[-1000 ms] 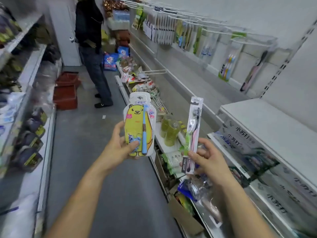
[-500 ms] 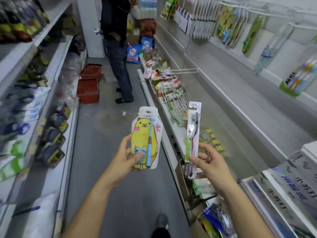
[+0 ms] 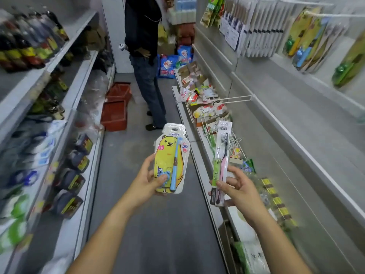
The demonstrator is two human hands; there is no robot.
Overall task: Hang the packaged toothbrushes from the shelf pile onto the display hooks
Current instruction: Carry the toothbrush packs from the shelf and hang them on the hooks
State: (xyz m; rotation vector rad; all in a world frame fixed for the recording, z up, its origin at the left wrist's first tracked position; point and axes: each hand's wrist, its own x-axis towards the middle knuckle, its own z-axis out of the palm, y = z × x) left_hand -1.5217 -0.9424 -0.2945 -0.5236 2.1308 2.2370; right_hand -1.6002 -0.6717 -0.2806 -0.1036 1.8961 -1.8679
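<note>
Head view: two packaged toothbrushes are held up over the aisle floor, well below the display hooks on the right wall. The bear pack, yellow with a blue brush, stands upright in the left hand, thumb curled over its lower front and fingers behind. The slim pack, a pink-handled brush with dark bristles, stands upright in the right hand, pinched near its lower end. Hung packs fill the hooks above. A loose wire hook juts over the shelf pile. A person stands farther down by two red baskets.
</note>
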